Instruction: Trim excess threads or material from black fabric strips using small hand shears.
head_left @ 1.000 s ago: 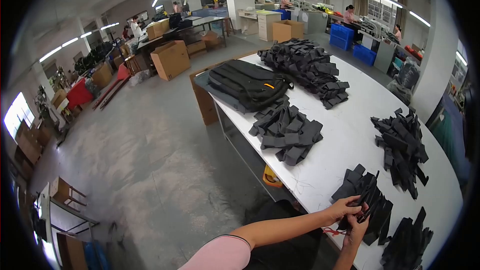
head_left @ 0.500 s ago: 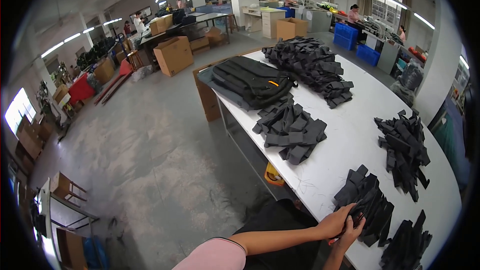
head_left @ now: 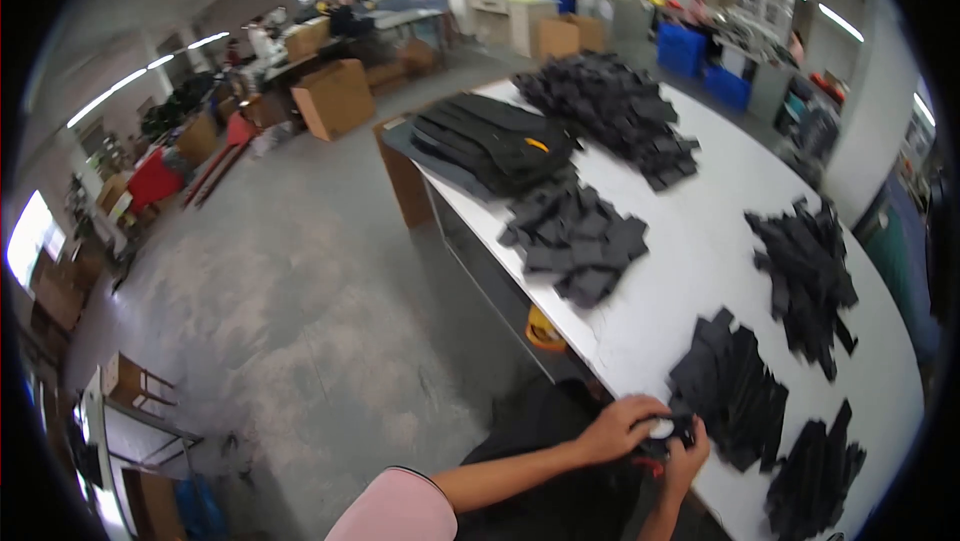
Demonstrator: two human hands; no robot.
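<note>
The left hand (head_left: 622,431) and right hand (head_left: 687,458), fingers curled nearly closed, gripped a small dark piece (head_left: 682,428), too blurred to identify, by the white table (head_left: 690,251)'s edge. From them, black fabric strips (head_left: 728,391) lay near at two o'clock, a backpack (head_left: 490,146) well apart at eleven.

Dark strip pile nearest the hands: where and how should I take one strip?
Probably by the strip end jutting at the far edge of the dark pile. Pinch it from the left, where the white table shows beside it; elsewhere the pile overlaps.
</note>
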